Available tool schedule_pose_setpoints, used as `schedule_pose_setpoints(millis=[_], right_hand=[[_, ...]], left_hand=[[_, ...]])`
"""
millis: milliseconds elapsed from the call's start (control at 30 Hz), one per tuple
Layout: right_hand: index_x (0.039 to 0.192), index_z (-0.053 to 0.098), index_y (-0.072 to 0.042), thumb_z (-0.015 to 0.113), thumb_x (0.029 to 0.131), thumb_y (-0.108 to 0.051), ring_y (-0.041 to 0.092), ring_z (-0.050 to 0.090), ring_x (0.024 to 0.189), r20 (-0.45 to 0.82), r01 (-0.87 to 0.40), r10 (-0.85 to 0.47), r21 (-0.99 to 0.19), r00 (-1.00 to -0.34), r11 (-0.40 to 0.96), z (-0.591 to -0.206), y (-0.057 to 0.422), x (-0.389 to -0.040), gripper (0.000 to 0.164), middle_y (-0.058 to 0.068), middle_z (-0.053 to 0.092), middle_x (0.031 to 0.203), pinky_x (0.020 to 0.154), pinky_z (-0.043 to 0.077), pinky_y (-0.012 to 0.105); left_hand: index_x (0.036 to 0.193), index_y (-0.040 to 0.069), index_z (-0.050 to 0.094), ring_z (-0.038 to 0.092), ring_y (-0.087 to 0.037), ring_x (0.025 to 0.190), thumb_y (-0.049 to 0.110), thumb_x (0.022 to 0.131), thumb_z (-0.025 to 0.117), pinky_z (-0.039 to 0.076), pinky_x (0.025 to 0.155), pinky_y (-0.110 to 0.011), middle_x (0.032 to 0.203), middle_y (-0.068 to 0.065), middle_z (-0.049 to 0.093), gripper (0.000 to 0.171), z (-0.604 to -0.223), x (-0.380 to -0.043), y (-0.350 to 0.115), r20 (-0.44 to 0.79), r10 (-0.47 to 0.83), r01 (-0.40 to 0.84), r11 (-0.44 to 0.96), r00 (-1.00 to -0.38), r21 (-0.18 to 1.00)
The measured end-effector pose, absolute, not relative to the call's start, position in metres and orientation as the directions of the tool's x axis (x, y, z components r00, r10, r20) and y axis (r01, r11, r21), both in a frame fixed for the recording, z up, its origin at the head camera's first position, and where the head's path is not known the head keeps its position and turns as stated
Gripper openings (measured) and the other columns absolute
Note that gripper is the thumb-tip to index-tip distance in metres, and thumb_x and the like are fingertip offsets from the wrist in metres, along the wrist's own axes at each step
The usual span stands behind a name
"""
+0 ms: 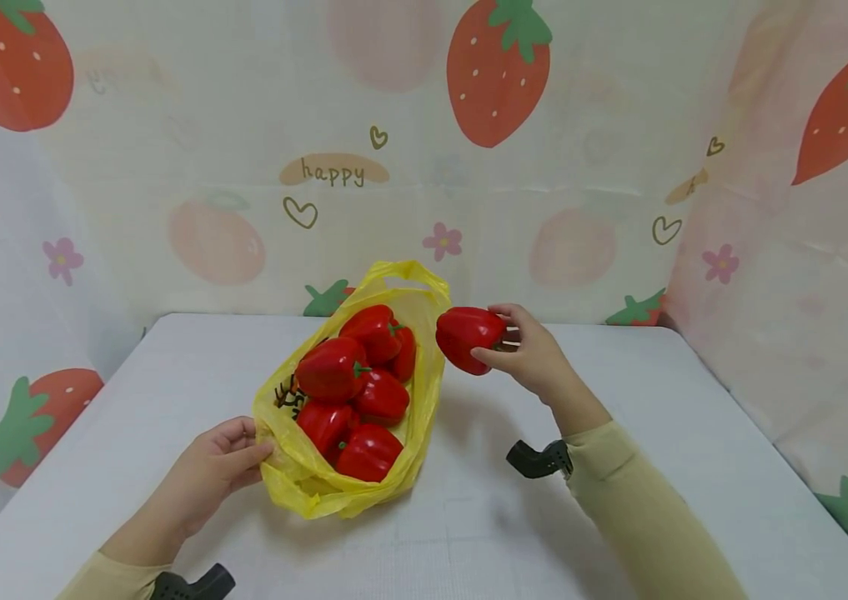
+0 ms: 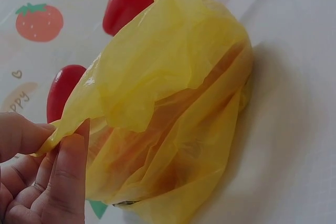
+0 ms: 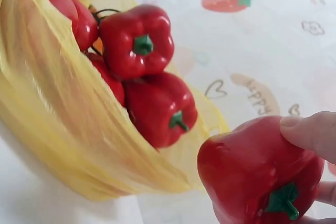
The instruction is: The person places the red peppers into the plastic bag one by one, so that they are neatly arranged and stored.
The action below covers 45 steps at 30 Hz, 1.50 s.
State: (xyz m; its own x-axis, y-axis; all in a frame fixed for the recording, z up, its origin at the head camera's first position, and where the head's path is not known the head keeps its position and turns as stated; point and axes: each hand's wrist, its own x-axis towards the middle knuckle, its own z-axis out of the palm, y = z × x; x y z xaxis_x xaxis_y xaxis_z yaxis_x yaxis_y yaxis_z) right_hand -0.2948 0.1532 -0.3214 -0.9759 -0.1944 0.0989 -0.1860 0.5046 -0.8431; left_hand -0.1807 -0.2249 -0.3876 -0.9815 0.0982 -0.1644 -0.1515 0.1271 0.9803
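In my right hand (image 1: 529, 350) I hold a red bell pepper (image 1: 461, 337), thumb on one side and fingers on the other, just right of a yellow plastic bag (image 1: 427, 417). The right wrist view shows the green stem of this bell pepper (image 3: 257, 166) turned toward the camera. My left hand (image 1: 213, 467) pinches the bag's left edge between thumb and fingers; the left wrist view shows the gathered yellow plastic (image 2: 131, 82) there. Inside the open bag lie several more red bell peppers (image 1: 329, 371), heaped together with green stems showing.
The bag lies on a white table (image 1: 484, 517). Behind and beside the table hang cloth walls (image 1: 408, 108) printed with strawberries, hearts and flowers. A black wrist camera (image 1: 539, 458) sits on the right sleeve, another (image 1: 194, 583) on the left.
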Motion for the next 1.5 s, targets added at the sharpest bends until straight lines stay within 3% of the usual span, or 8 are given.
schedule_pose_setpoints(millis=[367, 900, 1267, 1500], right_hand=[[0.13, 0.041, -0.023, 0.076, 0.073, -0.029, 0.023, 0.05, 0.108, 0.078, -0.213, -0.283, -0.849, -0.956, 0.483, -0.32, 0.118, -0.29, 0.067, 0.001, 0.051, 0.121, 0.077, 0.054, 0.037], [0.125, 0.046, -0.02, 0.076, 0.073, -0.03, 0.021, 0.052, 0.103, 0.089, -0.281, -0.384, -0.83, -0.919, 0.481, -0.334, 0.09, -0.283, 0.06, 0.0, 0.053, 0.115, 0.079, 0.053, 0.033], [0.128, 0.043, -0.018, 0.077, 0.073, -0.03, 0.02, 0.051, 0.105, 0.019, -0.285, -0.449, -0.796, -0.894, 0.534, -0.342, 0.077, -0.277, 0.065, 0.001, 0.049, 0.117, 0.082, 0.051, 0.032], [0.127, 0.046, -0.015, 0.076, 0.073, -0.028, 0.02, 0.048, 0.103, -0.007, -0.355, -0.509, -0.708, -0.861, 0.61, -0.343, 0.078, -0.275, 0.063, 0.002, 0.048, 0.116, 0.081, 0.05, 0.031]], left_hand=[[0.118, -0.004, 0.045, 0.061, -0.014, 0.085, 0.025, 0.087, 0.062, 0.053, 0.078, -0.027, 0.096, -0.004, 0.064, 0.046, -0.39, -0.182, -0.226, -0.169, 0.092, -0.154, 0.148, -0.981, 0.977], [0.118, -0.004, 0.045, 0.061, -0.014, 0.084, 0.024, 0.088, 0.061, 0.053, 0.077, -0.027, 0.095, -0.003, 0.064, 0.044, -0.389, -0.182, -0.226, -0.163, 0.108, -0.147, 0.137, -0.981, 0.98], [0.119, -0.003, 0.045, 0.061, -0.015, 0.085, 0.027, 0.087, 0.062, 0.053, 0.078, -0.027, 0.097, -0.005, 0.063, 0.047, -0.39, -0.181, -0.227, -0.173, 0.09, -0.157, 0.161, -0.981, 0.974], [0.119, -0.003, 0.045, 0.061, -0.015, 0.085, 0.027, 0.087, 0.062, 0.053, 0.078, -0.027, 0.097, -0.005, 0.064, 0.048, -0.391, -0.181, -0.227, -0.171, 0.09, -0.155, 0.155, -0.981, 0.976]])
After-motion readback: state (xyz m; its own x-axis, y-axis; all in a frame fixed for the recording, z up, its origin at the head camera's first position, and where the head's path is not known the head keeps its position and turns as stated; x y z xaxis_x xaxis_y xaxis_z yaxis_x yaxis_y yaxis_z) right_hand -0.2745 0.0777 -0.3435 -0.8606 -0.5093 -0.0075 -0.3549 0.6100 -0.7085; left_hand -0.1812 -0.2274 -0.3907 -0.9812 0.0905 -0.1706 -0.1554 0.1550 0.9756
